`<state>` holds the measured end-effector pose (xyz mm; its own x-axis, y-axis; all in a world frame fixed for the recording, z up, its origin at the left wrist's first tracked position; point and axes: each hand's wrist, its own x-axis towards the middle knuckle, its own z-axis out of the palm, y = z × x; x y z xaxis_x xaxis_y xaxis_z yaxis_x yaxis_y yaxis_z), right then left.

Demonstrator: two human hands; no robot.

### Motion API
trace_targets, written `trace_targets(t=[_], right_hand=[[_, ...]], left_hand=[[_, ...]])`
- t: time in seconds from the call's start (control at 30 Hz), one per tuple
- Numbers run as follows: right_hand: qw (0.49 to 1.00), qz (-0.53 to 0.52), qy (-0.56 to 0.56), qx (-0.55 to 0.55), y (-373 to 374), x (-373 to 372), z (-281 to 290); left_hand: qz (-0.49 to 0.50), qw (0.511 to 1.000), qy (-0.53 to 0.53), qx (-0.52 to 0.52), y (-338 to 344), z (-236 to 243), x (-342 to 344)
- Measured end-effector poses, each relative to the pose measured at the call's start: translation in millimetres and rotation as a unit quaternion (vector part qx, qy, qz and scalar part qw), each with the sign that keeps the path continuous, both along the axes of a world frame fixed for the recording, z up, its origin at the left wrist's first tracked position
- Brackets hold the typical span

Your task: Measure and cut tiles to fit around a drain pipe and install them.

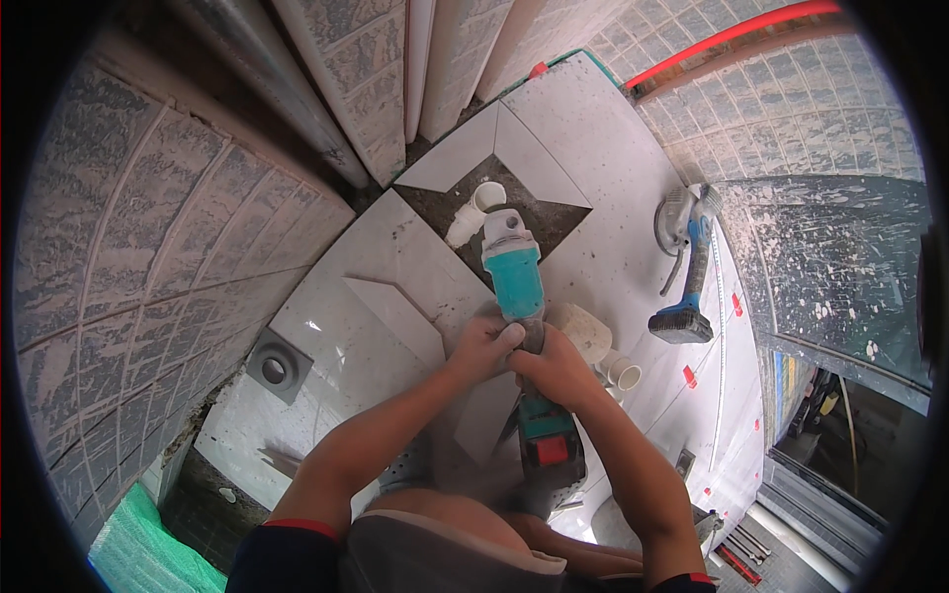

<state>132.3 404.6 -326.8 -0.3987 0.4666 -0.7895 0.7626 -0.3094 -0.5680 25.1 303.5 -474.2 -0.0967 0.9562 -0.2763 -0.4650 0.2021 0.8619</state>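
A teal cordless angle grinder point(516, 279) lies lengthwise between my arms, its grey head pointing away from me and its black and red battery end toward me. My left hand point(485, 348) is closed round its handle. My right hand point(550, 366) grips the same handle from the other side, thumbs close together. The grinder head is over the near edge of a square gap point(554, 214) in the floor tiles, where dark rough mortar shows. In that gap a white pipe fitting point(488, 196) stands just beyond the head. The grinder's disc cannot be made out.
Light grey tiles point(603, 128) cover the floor. An angled tile offcut point(395, 314) lies left of my hands, near a square drain cover point(278, 367). White pipe parts point(622, 371) sit right. Farther right is a blue grinder point(695, 267). Pipes point(419, 69) rise along the wall.
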Motion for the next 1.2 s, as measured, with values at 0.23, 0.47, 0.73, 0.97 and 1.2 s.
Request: trace_targets(t=[0.23, 0.47, 0.73, 0.97, 1.2], right_hand=[[0.998, 0.002, 0.009, 0.063, -11.6, 10.4, -0.4], [0.996, -0.074, 0.044, 0.039, 1.9, 44.0, 39.3], [0.963, -0.171, 0.196, 0.066, 14.7, 58.1, 40.0], [0.807, -0.429, 0.383, -0.136, -1.0, 62.2, 29.6], [0.718, -0.526, 0.366, -0.271, 9.6, 68.2, -12.6]], left_hand=[[-0.074, 0.997, -0.007, -0.034, 1.8, 15.5, -11.3], [-0.069, 0.998, -0.007, -0.009, 31.4, 67.7, 19.1], [-0.087, 0.968, 0.136, -0.193, 89.1, 196.2, 15.5], [-0.159, 0.920, 0.275, -0.228, 137.3, 229.5, 58.3], [-0.185, 0.890, 0.315, -0.272, 151.3, 176.8, 76.8]])
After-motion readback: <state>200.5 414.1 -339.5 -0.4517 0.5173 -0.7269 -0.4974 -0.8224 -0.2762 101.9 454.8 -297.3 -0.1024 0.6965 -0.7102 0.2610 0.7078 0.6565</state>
